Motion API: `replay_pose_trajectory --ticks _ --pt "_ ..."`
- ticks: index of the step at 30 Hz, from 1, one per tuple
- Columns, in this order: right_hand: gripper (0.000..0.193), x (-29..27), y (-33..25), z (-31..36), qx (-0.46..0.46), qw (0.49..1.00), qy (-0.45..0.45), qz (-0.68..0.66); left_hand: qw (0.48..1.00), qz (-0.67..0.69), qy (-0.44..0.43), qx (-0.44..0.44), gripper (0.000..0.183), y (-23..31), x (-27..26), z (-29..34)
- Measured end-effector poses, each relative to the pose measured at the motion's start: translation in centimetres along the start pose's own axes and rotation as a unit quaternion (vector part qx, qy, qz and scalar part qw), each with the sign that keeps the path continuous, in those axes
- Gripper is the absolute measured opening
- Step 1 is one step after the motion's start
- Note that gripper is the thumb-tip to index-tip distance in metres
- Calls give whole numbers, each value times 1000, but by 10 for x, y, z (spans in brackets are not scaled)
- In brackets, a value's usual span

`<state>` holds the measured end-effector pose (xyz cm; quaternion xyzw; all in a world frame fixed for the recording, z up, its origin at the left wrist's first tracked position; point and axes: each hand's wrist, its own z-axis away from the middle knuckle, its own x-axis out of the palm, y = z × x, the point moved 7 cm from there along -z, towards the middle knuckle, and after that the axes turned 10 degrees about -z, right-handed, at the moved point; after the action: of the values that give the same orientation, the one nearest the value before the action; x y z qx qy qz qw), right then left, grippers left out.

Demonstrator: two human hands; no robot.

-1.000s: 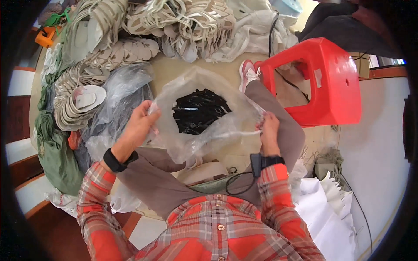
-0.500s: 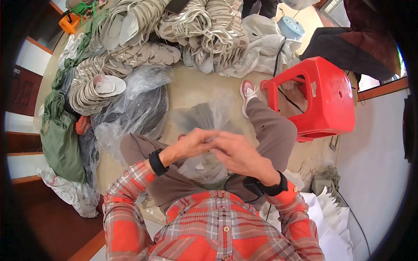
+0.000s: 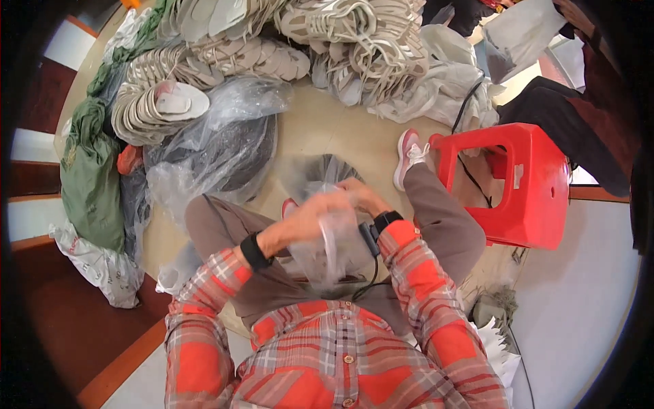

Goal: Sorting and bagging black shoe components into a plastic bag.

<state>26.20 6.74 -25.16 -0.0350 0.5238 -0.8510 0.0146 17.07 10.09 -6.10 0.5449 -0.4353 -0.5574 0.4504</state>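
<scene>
My left hand, smeared by motion, is closed on a clear plastic bag between my legs. A pale, narrow fold of the plastic hangs below its fingers. Close against it on the right is my right hand, bent at the wrist with its fingertips hidden. Whether that hand grips the plastic too, I cannot tell. Just beyond both hands, a dark grey bundle under clear film lies on the floor.
Stacked beige shoe uppers stand at far left, with more beige uppers at far centre. Clear plastic sheeting and a green sack lie left. A red stool is right; beyond it another person's hand is near a whitish sheet.
My hands have shifted from fingers meeting to overlapping, and the right wrist has turned and moved inward. Plastic now hangs from the left hand. A whitish sheet is raised at far right.
</scene>
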Motion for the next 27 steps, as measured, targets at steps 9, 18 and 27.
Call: replay_pose_trajectory --ticks 9,18,27 --pt "42 22 -54 70 -15 884 49 -465 870 421 207 -154 16 -66 -26 -49" --pt "53 21 -53 58 -118 854 190 -470 926 324 170 -88 16 -91 -37 -82" --pt "33 -66 -14 31 19 896 354 -268 980 -58 175 -75 48 -33 -185 12"
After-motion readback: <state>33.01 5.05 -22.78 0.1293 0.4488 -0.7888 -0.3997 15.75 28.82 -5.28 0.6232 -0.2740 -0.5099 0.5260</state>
